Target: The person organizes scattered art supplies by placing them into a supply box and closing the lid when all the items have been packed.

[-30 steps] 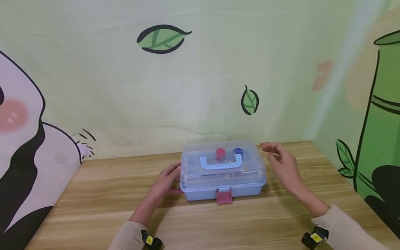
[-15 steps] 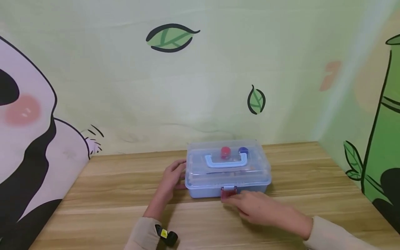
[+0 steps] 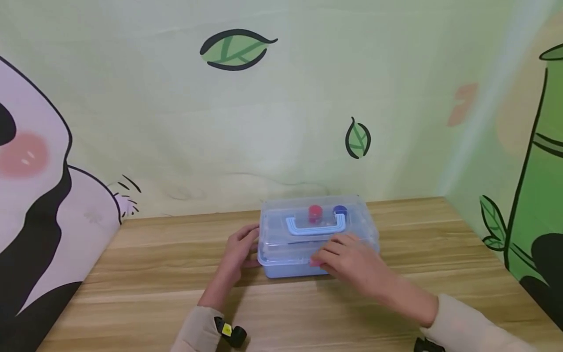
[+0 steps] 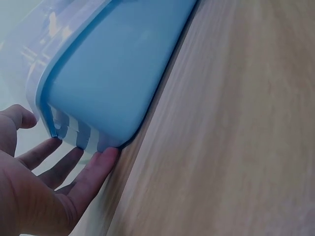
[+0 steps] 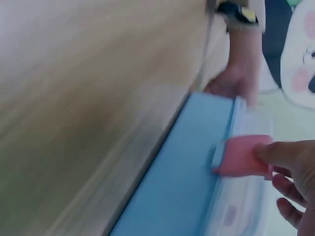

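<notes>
A plastic storage box (image 3: 286, 270) with a light blue base, a clear lid (image 3: 273, 230) and a blue carry handle (image 3: 315, 231) sits on the table, its lid down. My left hand (image 3: 237, 249) lies against the box's left end; in the left wrist view its extended fingers (image 4: 91, 179) touch the end wall near the bottom. At the front, my right hand (image 3: 352, 261) pinches the pink latch (image 5: 238, 155), thumb on its face. The latch is swung up from the front wall, over the lid's edge. In the head view the hand mostly covers it.
Through the lid show a red round cap (image 3: 314, 213) and a dark blue one (image 3: 340, 210). The wooden table (image 3: 176, 274) meets a printed wall cloth (image 3: 281, 122) close behind the box, and another on the right.
My right hand has come from beside the box's right end to the front latch, then raised it from hanging down to swung up. My left hand stays at the left end.
</notes>
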Motion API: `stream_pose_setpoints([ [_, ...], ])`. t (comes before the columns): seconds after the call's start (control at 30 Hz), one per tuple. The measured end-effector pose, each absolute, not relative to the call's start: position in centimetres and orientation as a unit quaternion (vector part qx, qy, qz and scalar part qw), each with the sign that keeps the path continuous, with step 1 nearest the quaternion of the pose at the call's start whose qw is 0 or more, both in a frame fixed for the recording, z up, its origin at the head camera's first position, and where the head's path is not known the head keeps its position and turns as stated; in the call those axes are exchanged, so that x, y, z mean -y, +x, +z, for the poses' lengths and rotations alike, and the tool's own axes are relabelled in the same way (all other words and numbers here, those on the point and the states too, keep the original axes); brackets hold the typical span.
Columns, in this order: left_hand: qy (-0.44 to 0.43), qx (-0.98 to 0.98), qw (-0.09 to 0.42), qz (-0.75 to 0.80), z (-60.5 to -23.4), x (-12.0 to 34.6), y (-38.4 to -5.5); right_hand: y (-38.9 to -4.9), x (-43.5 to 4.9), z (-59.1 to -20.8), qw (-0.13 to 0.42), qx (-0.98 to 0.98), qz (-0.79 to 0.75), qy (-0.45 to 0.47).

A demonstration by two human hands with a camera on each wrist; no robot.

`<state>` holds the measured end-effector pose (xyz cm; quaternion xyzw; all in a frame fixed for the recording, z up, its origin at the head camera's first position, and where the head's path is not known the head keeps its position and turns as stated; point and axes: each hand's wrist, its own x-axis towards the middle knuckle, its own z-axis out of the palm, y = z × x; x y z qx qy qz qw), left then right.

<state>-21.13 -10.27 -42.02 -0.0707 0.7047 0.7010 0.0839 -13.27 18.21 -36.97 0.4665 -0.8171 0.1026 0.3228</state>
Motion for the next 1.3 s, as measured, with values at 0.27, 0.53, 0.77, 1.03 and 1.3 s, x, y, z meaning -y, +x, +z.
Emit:
stream_pose_setpoints([
  [0.27, -0.068, -0.71, 0.086, 0.695, -42.1, 10.2, -20.9, -14.5, -19.1, -37.4, 0.365, 0.806, 0.078, 0.459],
  [0.53, -0.066, -0.715, 0.092, 0.69, -42.0, 10.0, -20.6, -14.5, -19.5, -39.0, 0.338, 0.828, 0.057, 0.444],
  [0.77, -0.058, -0.716, 0.093, 0.689, -42.0, 9.7, -20.5, -13.9, -19.7, -39.1, 0.337, 0.839, 0.036, 0.425],
  [1.03, -0.049, -0.711, 0.092, 0.695, -41.6, 9.8, -20.7, -14.2, -19.4, -39.2, 0.369, 0.828, 0.041, 0.42],
  [1.3, -0.049, -0.709, 0.086, 0.699, -42.4, 10.4, -19.3, -13.2, -18.3, -40.4, 0.385, 0.831, 0.032, 0.399],
])
